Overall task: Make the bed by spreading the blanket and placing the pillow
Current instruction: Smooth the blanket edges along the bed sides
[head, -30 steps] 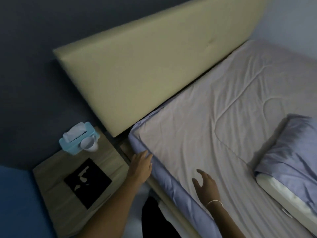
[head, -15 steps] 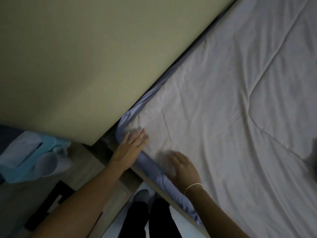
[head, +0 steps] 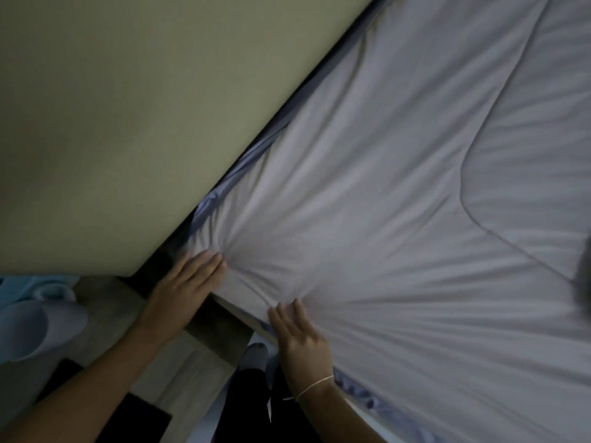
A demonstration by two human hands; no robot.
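Now, scene: a dim view down from the head onto the top corner of a bed, both bare hands at its near edge.
Blanket (head: 399, 203): pale grey, spread over the mattress, reaching the headboard (head: 128, 107) and the near edge; creases fan out from the two hands toward the middle.
Left hand (head: 188, 289): at the very corner beside the headboard, fingers (head: 211, 260) straight and held together, tips pressed on the cloth; the thumb is hidden, so a pinch cannot be ruled out.
Right hand (head: 303, 340): further along the near edge, fingers (head: 287, 314) close together, tips on a gathered fold; whether they clamp it or only press, I cannot tell.
Sheet (head: 361, 394): a bluer layer peeks out under the blanket along the edge and by the headboard.
Pillow: not in view; a dark blur at the far right edge cannot be identified.
Desk (head: 179, 372): wooden bedside top just left of the corner, carrying a pale blue box (head: 32, 289), blurred.
Step in hand: likely pulling the corner taut and seating it.
Doing it well: draw both hands evenly toward the corner, keep the palms low, then smooth outward so the radiating creases flatten rather than bunch.
Risk: a harder pull on one side could drag the blanket askew.
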